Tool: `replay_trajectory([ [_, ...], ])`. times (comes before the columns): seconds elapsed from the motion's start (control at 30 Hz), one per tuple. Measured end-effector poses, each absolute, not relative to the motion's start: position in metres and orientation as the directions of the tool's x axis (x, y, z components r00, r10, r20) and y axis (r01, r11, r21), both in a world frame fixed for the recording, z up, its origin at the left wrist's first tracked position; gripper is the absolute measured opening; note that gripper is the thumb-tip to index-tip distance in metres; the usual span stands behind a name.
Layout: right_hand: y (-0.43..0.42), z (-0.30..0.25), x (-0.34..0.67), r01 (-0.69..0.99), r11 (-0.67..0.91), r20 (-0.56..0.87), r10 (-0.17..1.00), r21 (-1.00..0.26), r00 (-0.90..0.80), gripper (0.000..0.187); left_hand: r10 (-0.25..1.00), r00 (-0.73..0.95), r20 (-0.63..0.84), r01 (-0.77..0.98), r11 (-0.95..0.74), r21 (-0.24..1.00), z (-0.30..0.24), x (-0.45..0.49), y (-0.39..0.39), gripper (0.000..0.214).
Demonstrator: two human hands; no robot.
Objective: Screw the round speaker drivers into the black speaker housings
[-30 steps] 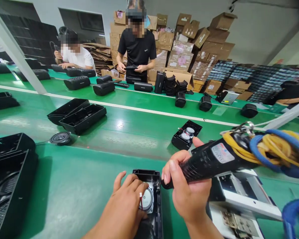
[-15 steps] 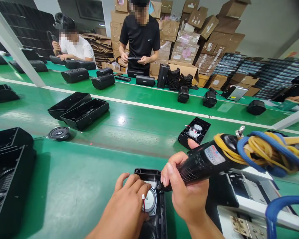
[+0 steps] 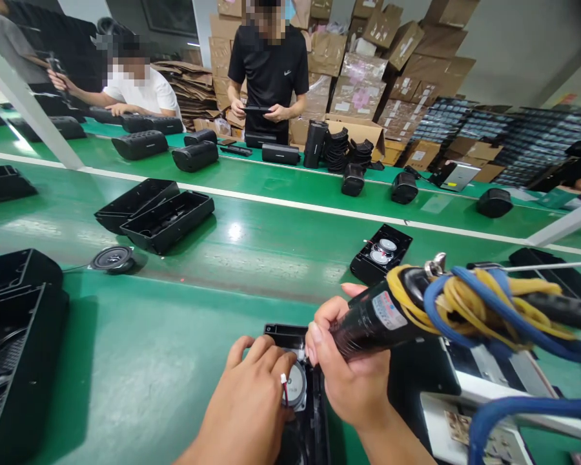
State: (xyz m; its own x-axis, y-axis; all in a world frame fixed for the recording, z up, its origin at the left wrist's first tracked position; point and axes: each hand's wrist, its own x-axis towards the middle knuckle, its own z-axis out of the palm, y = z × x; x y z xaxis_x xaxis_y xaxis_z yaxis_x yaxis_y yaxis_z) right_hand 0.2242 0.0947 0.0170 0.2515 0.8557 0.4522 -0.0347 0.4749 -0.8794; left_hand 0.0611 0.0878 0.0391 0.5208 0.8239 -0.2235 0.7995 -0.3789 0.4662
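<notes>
My right hand (image 3: 353, 374) is wrapped around a black electric screwdriver (image 3: 368, 323), which tilts with its tip end down to the left. Its tip is hidden by my fingers, close to the right side of a black speaker housing (image 3: 318, 413). My left hand (image 3: 252, 394) lies over the housing's left side, fingers bent onto a round speaker driver (image 3: 296, 386) inside. A short red-and-black wire with a white plug (image 3: 284, 380) stands up beside those fingers. Yellow and blue cords (image 3: 465, 303) are bundled at the screwdriver's back end.
At left stands a large black housing (image 3: 33, 361), near a loose speaker driver (image 3: 111, 258). Open black shells (image 3: 169, 219) and a housing with drivers (image 3: 382, 252) lie on the green belt (image 3: 271, 252). A metal device (image 3: 465, 413) sits right. Co-workers stand across.
My right hand and the screwdriver have shifted slightly left, and the cord bundle has swung left and down. My left hand stays on the driver. A co-worker at far left has stretched out an arm.
</notes>
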Motion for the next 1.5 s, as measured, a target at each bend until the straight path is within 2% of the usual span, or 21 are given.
replay_trajectory([
  [0.23, 0.102, 0.024, 0.216, -0.099, 0.488, 0.457, 0.858, -0.867, 0.234, 0.043, 0.82, 0.503, -0.272, 0.823, -0.359, 0.441, 0.049, 0.068, 0.09, 0.044],
  [0.43, 0.11, 0.022, 0.205, -0.063, 0.516, 0.48, 0.829, -0.854, 0.286, 0.035, 0.843, 0.504, -0.186, 0.817, -0.395, 0.421, 0.043, 0.063, 0.089, 0.048],
  [0.5, 0.113, 0.025, 0.2, -0.044, 0.542, 0.507, 0.809, -0.839, 0.298, 0.027, 0.856, 0.495, -0.149, 0.82, -0.404, 0.405, 0.037, 0.059, 0.093, 0.047],
  [0.6, 0.11, 0.039, 0.199, -0.058, 0.598, 0.555, 0.772, -0.8, 0.31, 0.025, 0.864, 0.486, -0.131, 0.826, -0.406, 0.391, 0.03, 0.053, 0.098, 0.038],
  [0.67, 0.093, 0.056, 0.208, -0.078, 0.633, 0.573, 0.741, -0.77, 0.35, 0.024, 0.857, 0.497, -0.135, 0.816, -0.408, 0.409, 0.025, 0.049, 0.093, 0.043],
  [0.73, 0.064, 0.076, 0.226, -0.09, 0.681, 0.591, 0.687, -0.727, 0.424, 0.026, 0.848, 0.508, -0.15, 0.81, -0.412, 0.417, 0.02, 0.048, 0.079, 0.052],
  [0.77, 0.046, 0.085, 0.237, -0.085, 0.712, 0.601, 0.644, -0.697, 0.474, 0.037, 0.841, 0.515, -0.167, 0.811, -0.414, 0.413, 0.019, 0.05, 0.07, 0.055],
  [0.83, 0.012, 0.099, 0.265, 0.004, 0.764, 0.615, 0.516, -0.645, 0.597, 0.062, 0.811, 0.542, -0.222, 0.807, -0.427, 0.409, 0.021, 0.059, 0.05, 0.057],
  [0.97, -0.024, 0.1, 0.318, 0.264, 0.689, 0.668, 0.42, -0.675, 0.614, 0.067, 0.729, 0.604, -0.322, 0.786, -0.478, 0.392, 0.038, 0.092, 0.027, 0.06],
  [1.1, -0.023, 0.081, 0.344, 0.396, 0.632, 0.708, 0.368, -0.666, 0.603, 0.065, 0.74, 0.606, -0.292, 0.788, -0.508, 0.347, 0.049, 0.114, 0.033, 0.059],
  [1.3, -0.026, 0.067, 0.346, 0.384, 0.555, 0.657, 0.46, -0.738, 0.597, 0.058, 0.705, 0.656, -0.27, 0.75, -0.567, 0.341, 0.052, 0.118, 0.044, 0.055],
  [1.43, -0.047, 0.072, 0.332, 0.167, 0.474, 0.454, 0.595, -0.865, 0.663, 0.062, 0.657, 0.7, -0.28, 0.709, -0.592, 0.382, 0.057, 0.114, 0.046, 0.058],
  [1.5, -0.057, 0.077, 0.319, 0.066, 0.471, 0.391, 0.639, -0.88, 0.663, 0.065, 0.644, 0.711, -0.282, 0.697, -0.594, 0.401, 0.057, 0.113, 0.046, 0.058],
])
